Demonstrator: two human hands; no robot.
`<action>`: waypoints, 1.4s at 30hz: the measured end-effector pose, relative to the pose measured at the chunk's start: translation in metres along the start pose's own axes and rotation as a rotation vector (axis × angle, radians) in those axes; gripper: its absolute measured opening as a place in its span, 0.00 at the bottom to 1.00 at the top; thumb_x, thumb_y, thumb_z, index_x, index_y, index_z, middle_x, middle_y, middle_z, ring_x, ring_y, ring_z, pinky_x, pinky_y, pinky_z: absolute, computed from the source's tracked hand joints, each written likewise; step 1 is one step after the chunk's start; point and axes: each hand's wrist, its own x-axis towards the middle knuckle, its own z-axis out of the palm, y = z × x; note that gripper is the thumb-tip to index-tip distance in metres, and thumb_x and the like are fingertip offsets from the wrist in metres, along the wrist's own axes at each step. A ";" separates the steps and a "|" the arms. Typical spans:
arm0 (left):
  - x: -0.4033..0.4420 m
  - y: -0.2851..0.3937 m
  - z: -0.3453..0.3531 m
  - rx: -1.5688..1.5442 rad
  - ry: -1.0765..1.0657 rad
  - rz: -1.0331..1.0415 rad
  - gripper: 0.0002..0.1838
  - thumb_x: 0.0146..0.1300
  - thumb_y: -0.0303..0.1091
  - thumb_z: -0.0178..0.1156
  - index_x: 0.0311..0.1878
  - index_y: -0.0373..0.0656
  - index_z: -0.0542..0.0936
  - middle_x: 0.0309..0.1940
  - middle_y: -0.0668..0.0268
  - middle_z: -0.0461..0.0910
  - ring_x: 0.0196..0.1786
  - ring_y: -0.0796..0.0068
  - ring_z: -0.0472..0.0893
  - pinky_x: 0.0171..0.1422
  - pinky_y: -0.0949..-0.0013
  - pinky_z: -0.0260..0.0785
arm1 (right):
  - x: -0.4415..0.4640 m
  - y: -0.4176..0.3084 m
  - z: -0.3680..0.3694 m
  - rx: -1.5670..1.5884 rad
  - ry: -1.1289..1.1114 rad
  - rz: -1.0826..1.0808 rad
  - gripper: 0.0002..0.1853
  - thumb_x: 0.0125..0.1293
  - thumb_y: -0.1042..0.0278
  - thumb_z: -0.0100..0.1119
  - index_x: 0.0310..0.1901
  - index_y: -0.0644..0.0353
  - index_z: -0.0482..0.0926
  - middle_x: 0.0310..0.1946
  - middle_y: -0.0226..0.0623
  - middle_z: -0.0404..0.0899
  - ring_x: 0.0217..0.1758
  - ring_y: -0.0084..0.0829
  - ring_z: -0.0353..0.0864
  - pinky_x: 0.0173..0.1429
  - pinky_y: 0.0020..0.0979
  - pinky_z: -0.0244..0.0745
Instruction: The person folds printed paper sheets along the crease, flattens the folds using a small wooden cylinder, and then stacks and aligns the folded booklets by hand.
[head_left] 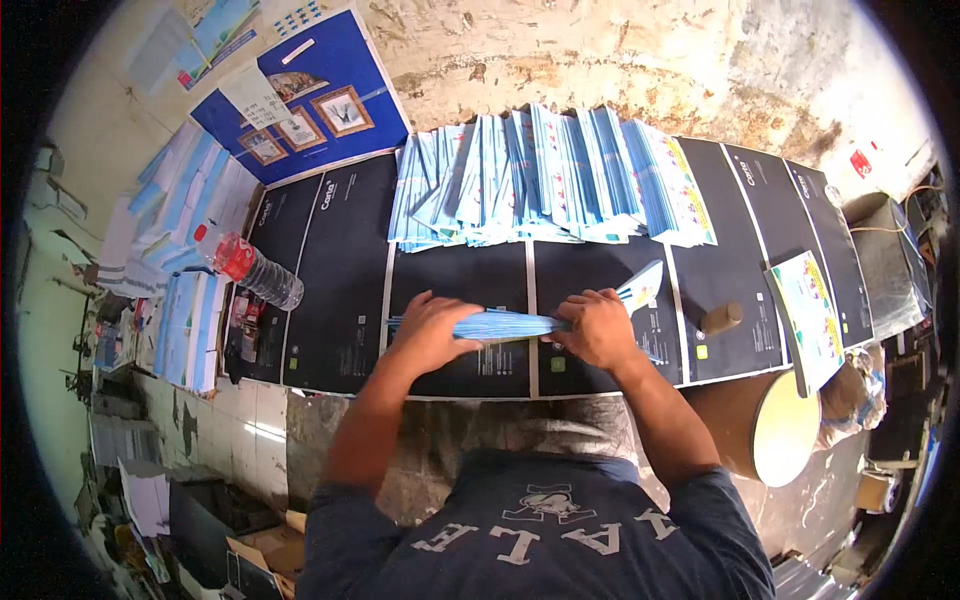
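Observation:
A thin stack of blue-edged booklets stands edge-up over the front middle of the black-topped table. My left hand is closed around its left end, fingers over the far side and thumb on the near side. At the other end, my right hand grips the same stack, its fingers curled over. A printed cover flares out past my right hand. Behind both hands, a long row of similar booklets leans along the back of the table. The undersides of the gripped booklets are hidden.
A short brown cylinder lies right of my hands, with a booklet pile farther right. On the left are a red-capped water bottle and paper stacks. A blue picture board leans behind. Below the table's right edge sits a round drum.

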 end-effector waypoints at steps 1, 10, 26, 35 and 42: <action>-0.001 -0.004 0.000 0.030 -0.096 -0.026 0.22 0.56 0.44 0.74 0.54 0.51 0.85 0.48 0.63 0.87 0.57 0.62 0.83 0.76 0.47 0.55 | 0.000 -0.001 0.000 0.003 0.007 -0.012 0.19 0.56 0.45 0.71 0.40 0.50 0.85 0.39 0.30 0.85 0.49 0.34 0.82 0.54 0.41 0.70; -0.058 -0.043 -0.033 0.098 0.062 -0.257 0.64 0.34 0.50 0.85 0.78 0.51 0.61 0.75 0.57 0.65 0.77 0.59 0.66 0.82 0.47 0.49 | 0.004 -0.005 0.000 -0.068 -0.037 -0.008 0.28 0.54 0.44 0.73 0.49 0.54 0.81 0.48 0.35 0.83 0.56 0.40 0.80 0.64 0.46 0.67; -0.022 -0.061 0.129 -1.519 0.259 -0.206 0.48 0.72 0.74 0.24 0.83 0.48 0.49 0.79 0.63 0.58 0.78 0.63 0.60 0.82 0.56 0.50 | 0.014 -0.019 0.008 -0.248 -0.174 0.010 0.66 0.49 0.30 0.71 0.79 0.65 0.48 0.79 0.46 0.55 0.83 0.44 0.49 0.83 0.63 0.36; -0.039 -0.029 0.048 -0.660 -0.177 -0.370 0.83 0.39 0.44 0.87 0.82 0.51 0.26 0.84 0.50 0.34 0.84 0.54 0.44 0.85 0.50 0.43 | 0.019 -0.013 0.005 -0.064 -0.104 0.049 0.47 0.50 0.40 0.76 0.66 0.61 0.69 0.56 0.43 0.77 0.66 0.46 0.73 0.79 0.59 0.49; 0.005 -0.079 0.076 -1.152 -0.108 -0.266 0.74 0.40 0.25 0.85 0.84 0.49 0.39 0.81 0.55 0.54 0.81 0.67 0.56 0.78 0.60 0.60 | 0.013 -0.012 -0.003 0.007 -0.121 -0.058 0.39 0.50 0.51 0.76 0.63 0.56 0.73 0.55 0.40 0.79 0.64 0.44 0.75 0.78 0.60 0.51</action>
